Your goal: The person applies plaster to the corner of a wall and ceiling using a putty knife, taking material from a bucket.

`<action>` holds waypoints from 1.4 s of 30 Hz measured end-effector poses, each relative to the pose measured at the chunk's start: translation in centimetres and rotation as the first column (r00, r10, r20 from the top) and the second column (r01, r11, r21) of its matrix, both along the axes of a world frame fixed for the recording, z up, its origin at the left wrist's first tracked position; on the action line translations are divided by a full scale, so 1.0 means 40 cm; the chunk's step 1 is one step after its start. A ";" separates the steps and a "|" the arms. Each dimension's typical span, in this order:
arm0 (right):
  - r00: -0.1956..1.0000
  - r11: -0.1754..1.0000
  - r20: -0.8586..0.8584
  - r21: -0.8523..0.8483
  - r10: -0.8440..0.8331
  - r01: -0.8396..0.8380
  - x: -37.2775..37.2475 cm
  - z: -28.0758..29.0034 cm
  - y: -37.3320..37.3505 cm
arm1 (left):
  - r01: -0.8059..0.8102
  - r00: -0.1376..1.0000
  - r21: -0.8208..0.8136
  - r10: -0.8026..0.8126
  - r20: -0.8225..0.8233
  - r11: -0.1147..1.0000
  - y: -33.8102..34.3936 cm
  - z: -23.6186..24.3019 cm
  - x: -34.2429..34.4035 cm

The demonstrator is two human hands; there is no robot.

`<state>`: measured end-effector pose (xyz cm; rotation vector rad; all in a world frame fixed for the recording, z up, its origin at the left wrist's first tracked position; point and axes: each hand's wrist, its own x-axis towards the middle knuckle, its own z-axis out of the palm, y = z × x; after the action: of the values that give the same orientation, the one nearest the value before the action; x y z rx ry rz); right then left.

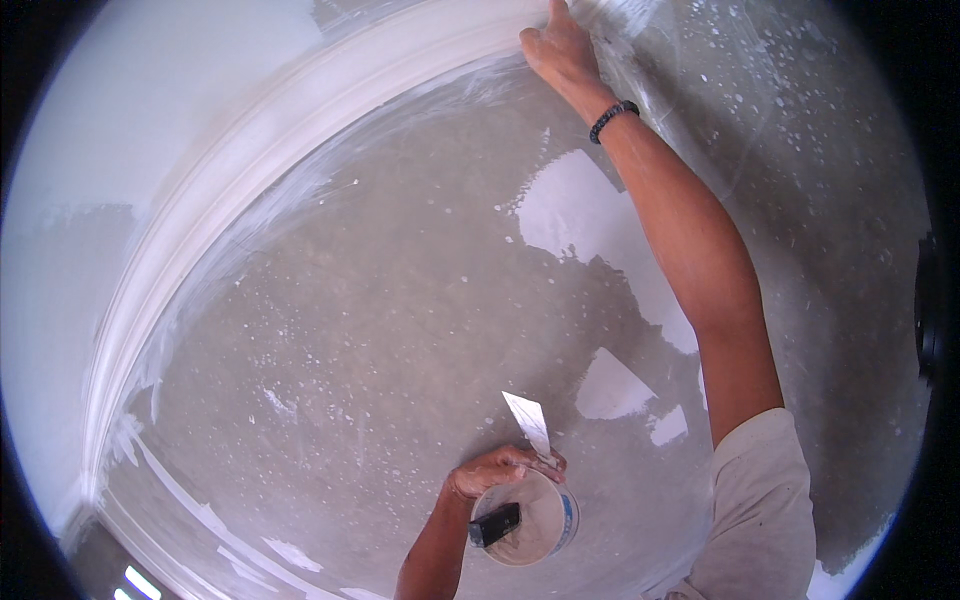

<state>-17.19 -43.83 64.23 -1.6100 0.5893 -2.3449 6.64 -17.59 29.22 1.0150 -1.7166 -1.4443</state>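
Note:
Low in the view, my left hand (500,470) is closed at the rim of a small round bucket (570,515). The same fingers hold a putty knife (530,420), its pale blade pointing up and away from the rim. Inside the bucket is pale paste, with a black blocky object (495,524) leaning on the near left rim. My right hand (568,55) is stretched far up to the white moulding (300,110), a finger extended and the thumb apart. I see nothing in it, though its fingertip is cut off by the frame edge.
A grey, white-speckled surface (380,280) spreads behind my hands, with white patches (570,205) of filler or paint. Beyond the moulding lies a pale, smooth surface (130,120). Bright strip lights (142,583) show at the lower left, and a dark object (928,310) at the right rim.

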 end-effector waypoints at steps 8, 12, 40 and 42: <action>0.997 0.999 0.053 0.006 -0.050 0.050 0.005 0.033 -0.035 | 0.004 0.999 -0.030 -0.003 0.049 1.000 -0.009 -0.005 -0.003; 0.990 0.989 0.016 0.059 0.137 -0.137 -0.013 0.012 0.038 | 0.011 0.998 -0.048 -0.008 0.055 0.999 0.001 0.001 -0.002; 0.972 0.988 0.182 -0.051 0.151 -0.144 0.023 0.000 -0.013 | 0.009 0.998 -0.052 -0.006 0.063 0.999 -0.009 -0.010 0.007; 0.978 0.992 0.166 -0.007 0.123 -0.124 0.011 0.018 -0.036 | 0.027 0.997 -0.037 -0.024 0.068 0.999 -0.021 -0.008 -0.004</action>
<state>-16.76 -45.28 64.95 -1.3893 0.4448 -2.3539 6.48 -18.41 28.91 1.0355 -1.8048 -1.4024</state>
